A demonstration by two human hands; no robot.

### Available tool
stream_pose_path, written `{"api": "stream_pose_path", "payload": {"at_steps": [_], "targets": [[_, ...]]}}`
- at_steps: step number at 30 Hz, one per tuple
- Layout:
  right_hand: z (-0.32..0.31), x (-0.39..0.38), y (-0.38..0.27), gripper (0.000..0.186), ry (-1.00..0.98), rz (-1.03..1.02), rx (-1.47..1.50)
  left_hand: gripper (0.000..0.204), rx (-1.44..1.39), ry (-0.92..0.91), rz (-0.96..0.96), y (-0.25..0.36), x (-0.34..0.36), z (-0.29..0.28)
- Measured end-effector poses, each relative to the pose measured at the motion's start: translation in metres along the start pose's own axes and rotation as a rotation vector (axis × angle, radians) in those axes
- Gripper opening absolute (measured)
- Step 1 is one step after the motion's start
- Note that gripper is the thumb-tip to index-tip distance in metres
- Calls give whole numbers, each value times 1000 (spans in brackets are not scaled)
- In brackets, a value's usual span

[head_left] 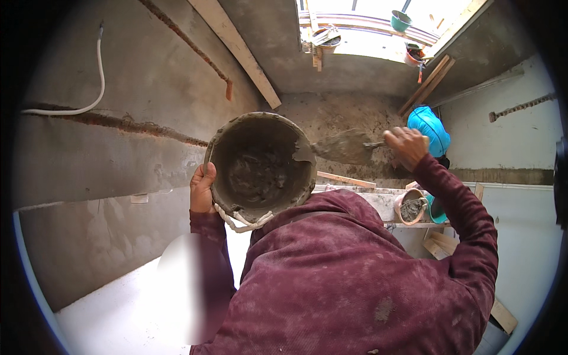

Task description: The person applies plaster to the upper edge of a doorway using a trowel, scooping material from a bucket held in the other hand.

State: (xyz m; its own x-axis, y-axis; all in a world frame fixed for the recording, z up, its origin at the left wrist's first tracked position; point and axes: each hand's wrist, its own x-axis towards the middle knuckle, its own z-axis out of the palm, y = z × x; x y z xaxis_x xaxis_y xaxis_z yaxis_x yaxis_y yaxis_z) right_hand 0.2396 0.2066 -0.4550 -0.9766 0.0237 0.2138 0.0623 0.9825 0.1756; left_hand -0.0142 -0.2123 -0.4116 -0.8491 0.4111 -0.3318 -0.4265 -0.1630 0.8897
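Off to the left runs the plastered wall (154, 89), and near me is the worker's maroon top (355, 284), arms spread to either side. The bucket (260, 131) sits out in front, left of centre, its mouth facing up with wet mortar (251, 171) low inside. To its right is the trowel (343, 148), its blade smeared and blurred, the tip at the right rim; I can't tell whether they touch. I'd judge the step to be working mortar at the bucket with the trowel. The next move, I'd say, calls for a firm hold on the bucket and a level blade.

The right hand (407, 147) is closed round the trowel's handle, back of the hand upward, elbow bent well out to the right. The left hand (203, 188) grips the bucket's left rim, thumb uppermost, forearm coming straight up from near. A pale rope handle (245, 223) droops off the near rim.
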Motion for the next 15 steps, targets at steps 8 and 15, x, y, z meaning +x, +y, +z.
{"api": "stream_pose_path", "payload": {"at_steps": [8, 15], "targets": [[-64, -9, 20, 29, -377, 70, 633, 14, 114, -65, 93, 6, -1, 11], [-11, 54, -28, 25, -924, 139, 1210, 9, 181, -242, 93, 16, 7, 30]]}}
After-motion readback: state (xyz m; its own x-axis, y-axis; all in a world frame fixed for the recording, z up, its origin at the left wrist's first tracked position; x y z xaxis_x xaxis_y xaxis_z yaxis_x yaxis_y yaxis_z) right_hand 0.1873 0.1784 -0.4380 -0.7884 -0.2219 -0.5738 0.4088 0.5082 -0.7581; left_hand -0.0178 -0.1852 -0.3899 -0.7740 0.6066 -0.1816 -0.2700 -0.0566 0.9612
